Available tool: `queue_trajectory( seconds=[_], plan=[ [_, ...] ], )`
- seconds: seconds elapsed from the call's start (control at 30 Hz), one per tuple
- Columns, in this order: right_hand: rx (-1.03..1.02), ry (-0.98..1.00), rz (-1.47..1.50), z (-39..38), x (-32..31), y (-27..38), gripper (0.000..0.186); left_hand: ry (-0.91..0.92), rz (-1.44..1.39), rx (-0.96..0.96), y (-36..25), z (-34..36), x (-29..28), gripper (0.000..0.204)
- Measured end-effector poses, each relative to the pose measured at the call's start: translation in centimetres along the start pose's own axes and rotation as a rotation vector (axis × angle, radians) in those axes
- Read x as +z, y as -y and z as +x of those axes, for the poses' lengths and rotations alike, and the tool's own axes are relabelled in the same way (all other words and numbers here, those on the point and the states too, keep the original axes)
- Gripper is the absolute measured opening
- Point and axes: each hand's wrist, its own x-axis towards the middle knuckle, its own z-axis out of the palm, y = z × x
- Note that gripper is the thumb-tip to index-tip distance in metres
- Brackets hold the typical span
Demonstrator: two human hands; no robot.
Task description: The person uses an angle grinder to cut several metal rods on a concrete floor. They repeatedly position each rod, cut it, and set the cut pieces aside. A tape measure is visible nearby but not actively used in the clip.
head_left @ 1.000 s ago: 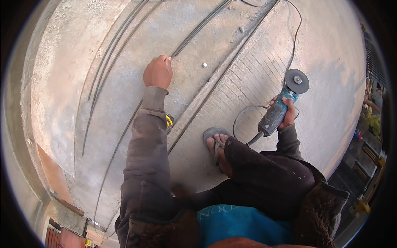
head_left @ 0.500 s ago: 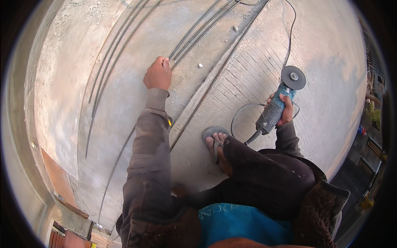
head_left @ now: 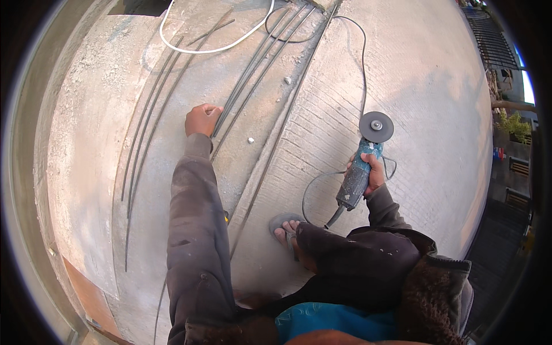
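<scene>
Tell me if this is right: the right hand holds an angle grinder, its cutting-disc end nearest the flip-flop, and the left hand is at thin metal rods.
No: in the head view, the cutting disc is at the end farther from the flip-flop. The right hand holds the angle grinder, and the left hand is at thin metal rods.

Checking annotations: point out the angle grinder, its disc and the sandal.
Angle grinder (head_left: 354, 179): head view, on its dark body.
Disc (head_left: 376, 135): head view, on its dark face just below the hub.
Sandal (head_left: 276, 222): head view, on the grey sole beside the toes.
</scene>
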Motion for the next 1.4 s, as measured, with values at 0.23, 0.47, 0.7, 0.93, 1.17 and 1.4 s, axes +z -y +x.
queue_trajectory(
  seconds=[0.23,0.47,0.7,0.93,1.17,1.4],
  plan=[
    [-0.007,0.004,0.046,0.4,-0.7,-0.2,0.037,-0.012,0.06,0.069,-3.7,2.0,2.6,0.017],
    [0.0,-0.036,0.025,0.8,-1.3,-0.4,0.037,0.099,0.487,0.171,-5.1,3.0,2.8,0.016],
    [-0.011,0.013,0.024,0.5,-0.7,-0.5,0.039,-0.07,0.135,0.012,1.7,0.0,-4.1,0.02],
    [-0.055,0.07,-0.006,0.0,0.6,-0.2,0.037,-0.352,-0.069,-0.054,11.2,-9.7,-13.3,0.026],
    [-0.021,0.087,-0.018,0.3,0.0,-0.2,0.038,-0.467,0.043,-0.248,22.7,-15.7,-17.0,0.027],
    [-0.025,0.155,-0.04,0.9,2.0,0.3,0.039,-0.638,0.206,-0.053,24.0,-10.0,-14.6,0.024]
  ],
)
